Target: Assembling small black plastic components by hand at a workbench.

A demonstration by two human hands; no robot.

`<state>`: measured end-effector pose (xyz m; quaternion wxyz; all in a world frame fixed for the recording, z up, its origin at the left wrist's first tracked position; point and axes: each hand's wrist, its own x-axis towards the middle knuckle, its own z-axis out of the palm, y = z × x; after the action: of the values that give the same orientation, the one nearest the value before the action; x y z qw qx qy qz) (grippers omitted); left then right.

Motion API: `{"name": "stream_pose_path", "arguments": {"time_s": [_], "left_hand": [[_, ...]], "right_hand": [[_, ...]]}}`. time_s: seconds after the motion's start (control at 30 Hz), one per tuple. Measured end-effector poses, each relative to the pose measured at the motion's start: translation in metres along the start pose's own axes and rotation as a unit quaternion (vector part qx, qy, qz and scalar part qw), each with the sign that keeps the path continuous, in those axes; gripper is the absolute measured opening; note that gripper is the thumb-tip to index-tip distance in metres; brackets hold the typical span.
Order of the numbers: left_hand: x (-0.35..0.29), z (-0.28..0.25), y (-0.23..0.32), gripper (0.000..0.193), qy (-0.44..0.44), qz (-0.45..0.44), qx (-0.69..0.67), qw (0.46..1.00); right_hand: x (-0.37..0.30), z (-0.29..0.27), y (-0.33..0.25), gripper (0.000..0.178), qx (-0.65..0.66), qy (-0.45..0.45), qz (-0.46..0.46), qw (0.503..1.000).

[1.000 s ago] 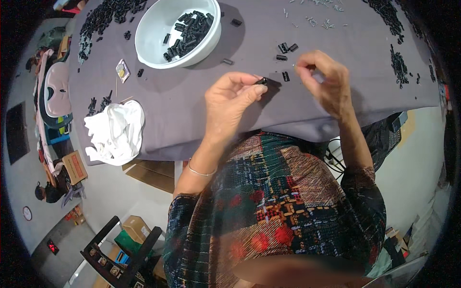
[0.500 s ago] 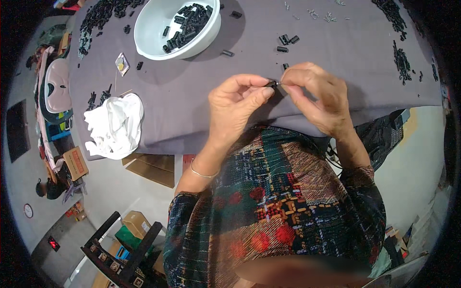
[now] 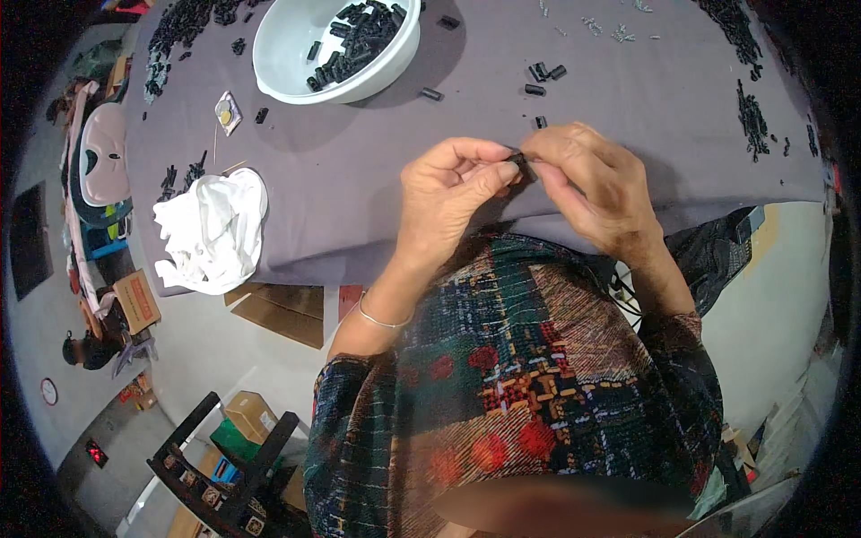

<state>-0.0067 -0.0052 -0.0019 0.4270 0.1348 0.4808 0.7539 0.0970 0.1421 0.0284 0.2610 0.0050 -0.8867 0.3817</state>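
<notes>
Between thumb and fingers, my left hand [image 3: 453, 193] pinches a small black part [image 3: 517, 160] above the near side of the table. My right hand [image 3: 596, 184] meets it there, its thumb and forefinger closed at the part's right end; whatever lies in that pinch is hidden. Just beyond my fingers a short black cylinder [image 3: 540, 122] lies on the cloth. Farther back is a little group of similar black cylinders [image 3: 535, 90]. A white bowl [image 3: 336, 93] holding many more stands at the back left.
Small silvery metal pieces [image 3: 621, 34] lie at the back. Thin black parts are heaped at the far left [image 3: 193, 27] and at the right [image 3: 752, 117]. A crumpled white cloth [image 3: 215, 229] rests by the left table edge, near a small packet [image 3: 228, 114]. Grey fabric [image 3: 350, 179] covers the table.
Both hands have drawn slightly closer around the black part. The silvery tip that showed between them half a second ago is now covered. The whole view has shifted a little.
</notes>
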Motion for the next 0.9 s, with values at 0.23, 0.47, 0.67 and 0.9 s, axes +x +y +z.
{"name": "stream_pose_path", "arguments": {"time_s": [0.23,0.47,0.67,0.9], "left_hand": [[-0.002,-0.007,-0.004,0.014,-0.072,-0.082,-0.101,0.989],[-0.004,-0.008,0.012,0.017,-0.094,-0.124,-0.029,0.987],[-0.003,-0.022,0.010,0.017,-0.133,-0.110,-0.008,0.985],[0.002,-0.020,0.013,0.016,-0.150,-0.117,0.007,0.982]], "right_hand": [[0.002,-0.004,-0.006,0.031,0.042,-0.019,-0.003,0.999],[0.003,0.001,0.002,0.035,0.039,-0.038,-0.074,0.996],[0.005,0.010,0.008,0.032,0.086,-0.011,-0.064,0.994],[0.006,0.004,0.010,0.029,0.119,-0.020,-0.048,0.992]]}}
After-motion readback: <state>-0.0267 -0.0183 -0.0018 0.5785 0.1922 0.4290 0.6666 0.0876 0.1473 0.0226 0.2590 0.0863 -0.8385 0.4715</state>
